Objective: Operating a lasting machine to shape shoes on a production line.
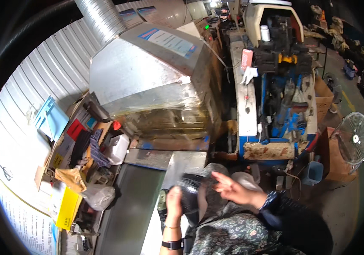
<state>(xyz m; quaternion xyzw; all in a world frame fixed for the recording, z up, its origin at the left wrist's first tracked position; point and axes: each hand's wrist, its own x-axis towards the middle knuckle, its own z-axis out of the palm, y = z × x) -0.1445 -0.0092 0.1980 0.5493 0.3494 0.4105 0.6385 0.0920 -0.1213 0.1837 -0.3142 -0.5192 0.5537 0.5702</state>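
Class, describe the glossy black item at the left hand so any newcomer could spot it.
Start at the big metal hood, then follow the dark belt below it to the left hand, right of it. The glossy black item is against that hand's right side, its shine setting it apart from the floral garment.

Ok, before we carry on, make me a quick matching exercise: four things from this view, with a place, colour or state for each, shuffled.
Things:
1. Left hand
2. Right hand
3. Fan
4. Bucket

Descriptions:
A. Pale blue, open-topped
B. Fingers extended, apart from the glossy black item
C. Round wire cage, at the picture's right
D. Up against the glossy black item

Pairs: 1-D, 2-B, 3-C, 4-A
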